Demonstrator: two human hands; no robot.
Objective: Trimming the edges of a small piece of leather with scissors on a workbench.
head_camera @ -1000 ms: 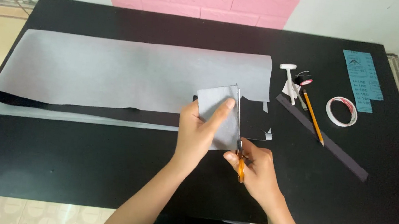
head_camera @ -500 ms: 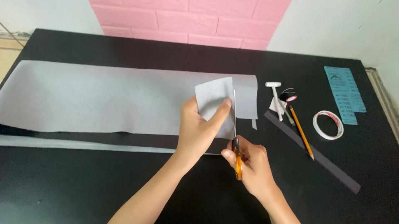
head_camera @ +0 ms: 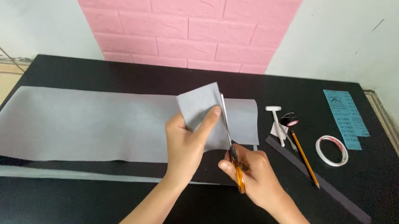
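Observation:
My left hand (head_camera: pixel 187 143) pinches a small grey felt piece (head_camera: pixel 196 103) and holds it lifted above the table. My right hand (head_camera: pixel 249 175) grips orange-handled scissors (head_camera: pixel 230 141), whose blades run up along the right edge of that piece. Beneath both hands a long grey felt sheet (head_camera: pixel 85 122) lies across the black table (head_camera: pixel 386 210), folded over so a dark underside shows along its front edge.
To the right lie a long black ruler (head_camera: pixel 320 181), a yellow pencil (head_camera: pixel 304 159), a small white T-shaped tool (head_camera: pixel 276 122), a roll of white tape (head_camera: pixel 332 150) and a blue card (head_camera: pixel 346 112). A pink brick wall rises behind the table.
The scissors blades have advanced up along the small felt piece, now reaching its top corner. Both hands and the piece sit slightly higher in view as the camera tilted up.

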